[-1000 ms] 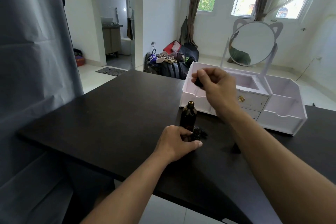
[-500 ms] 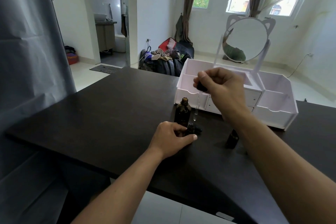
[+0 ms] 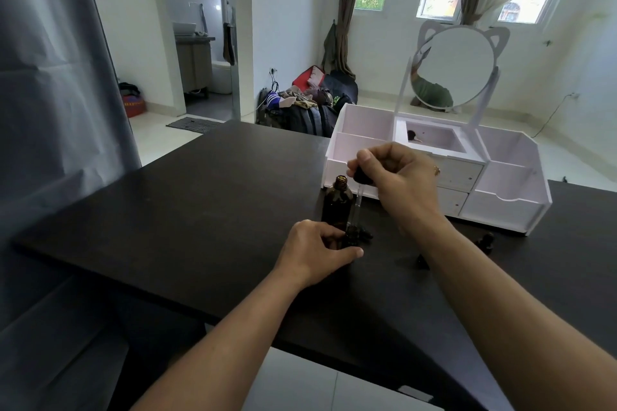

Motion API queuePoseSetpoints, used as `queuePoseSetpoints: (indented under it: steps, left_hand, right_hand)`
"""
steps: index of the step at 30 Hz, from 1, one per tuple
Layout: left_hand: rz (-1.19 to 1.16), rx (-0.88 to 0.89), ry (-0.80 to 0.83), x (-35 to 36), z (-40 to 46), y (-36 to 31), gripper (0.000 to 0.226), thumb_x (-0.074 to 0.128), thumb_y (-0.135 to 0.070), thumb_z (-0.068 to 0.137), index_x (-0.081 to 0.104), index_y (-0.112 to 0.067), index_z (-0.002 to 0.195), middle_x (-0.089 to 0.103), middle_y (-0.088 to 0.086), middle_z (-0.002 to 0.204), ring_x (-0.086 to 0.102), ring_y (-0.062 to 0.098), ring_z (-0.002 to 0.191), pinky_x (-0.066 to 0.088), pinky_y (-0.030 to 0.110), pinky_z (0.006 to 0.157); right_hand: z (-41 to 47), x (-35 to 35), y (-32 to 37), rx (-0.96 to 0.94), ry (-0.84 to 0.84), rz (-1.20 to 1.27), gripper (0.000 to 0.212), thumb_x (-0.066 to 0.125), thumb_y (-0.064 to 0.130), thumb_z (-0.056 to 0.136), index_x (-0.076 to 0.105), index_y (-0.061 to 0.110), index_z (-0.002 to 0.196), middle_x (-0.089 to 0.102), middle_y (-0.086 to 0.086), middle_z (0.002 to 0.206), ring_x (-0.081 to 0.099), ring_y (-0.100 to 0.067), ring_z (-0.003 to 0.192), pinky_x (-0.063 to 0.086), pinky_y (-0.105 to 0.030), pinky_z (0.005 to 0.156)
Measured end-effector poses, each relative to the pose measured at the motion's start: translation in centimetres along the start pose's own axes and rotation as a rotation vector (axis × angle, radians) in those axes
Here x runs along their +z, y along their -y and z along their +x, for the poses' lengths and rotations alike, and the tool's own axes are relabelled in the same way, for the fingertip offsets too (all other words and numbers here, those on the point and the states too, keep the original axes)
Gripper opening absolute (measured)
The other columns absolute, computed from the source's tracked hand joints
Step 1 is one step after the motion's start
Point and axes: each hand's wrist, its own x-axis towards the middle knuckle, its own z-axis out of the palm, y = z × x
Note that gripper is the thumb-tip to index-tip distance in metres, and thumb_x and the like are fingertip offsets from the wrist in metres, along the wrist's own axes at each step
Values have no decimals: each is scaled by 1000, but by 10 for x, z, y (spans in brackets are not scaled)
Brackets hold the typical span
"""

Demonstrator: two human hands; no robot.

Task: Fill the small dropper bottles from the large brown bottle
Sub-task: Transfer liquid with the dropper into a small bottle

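The large brown bottle (image 3: 338, 202) stands open and upright on the dark table (image 3: 200, 217). Just in front of it, my left hand (image 3: 317, 252) grips a small dark dropper bottle (image 3: 352, 238), mostly hidden by my fingers. My right hand (image 3: 397, 177) pinches the black bulb of a glass dropper (image 3: 359, 197) that points down, its tip at the small bottle's mouth. Another small dark bottle (image 3: 421, 260) shows partly behind my right forearm.
A white vanity organiser (image 3: 507, 207) with drawers and a round cat-ear mirror (image 3: 452, 65) stands right behind the bottles. A small dark dropper cap (image 3: 485, 240) lies in front of its right end. A grey curtain (image 3: 50, 110) hangs at the left.
My right hand has lowered the dropper from above the brown bottle down to the small bottle in my left hand. The camera has tilted down a little.
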Motion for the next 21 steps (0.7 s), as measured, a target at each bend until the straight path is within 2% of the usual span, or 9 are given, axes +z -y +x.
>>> queuePoseSetpoints:
  steps: [2,5,13,18,21]
  left_hand:
    - [1,-3,1,0,0,0,38,80,-44,73,74,-24,105,69,-8,82,64,3,76,56,24,70]
    - [3,-11,0,0,0,0,43,80,-45,72,73,-22,108,67,-8,83,63,2,75,52,20,67]
    - [0,-1,2,0,0,-1,37,80,-43,74,74,-23,104,66,-9,79,62,3,72,51,19,65]
    - [-9,14,2,1,3,2,42,80,-47,71,75,-21,103,67,-10,80,61,1,73,45,17,65]
    - [-26,29,3,2,3,5,43,81,-49,69,76,-19,101,68,-8,79,62,2,73,47,18,67]
  right_hand:
    - [0,0,-2,8,0,-3,16,62,12,94,66,18,80,74,-8,82,73,-23,80,60,-35,78]
    - [-1,0,-3,11,7,3,17,62,10,94,66,16,79,73,-9,81,72,-25,80,59,-34,77]
    - [0,-2,-1,5,25,3,18,61,10,94,66,17,78,74,-5,80,73,-22,80,58,-29,75]
    - [7,-4,7,-22,-11,43,13,63,12,94,67,16,82,74,-8,82,74,-25,81,60,-38,80]
    - [18,-6,19,-51,-64,96,10,64,12,93,68,15,84,75,-7,83,74,-25,80,60,-37,80]
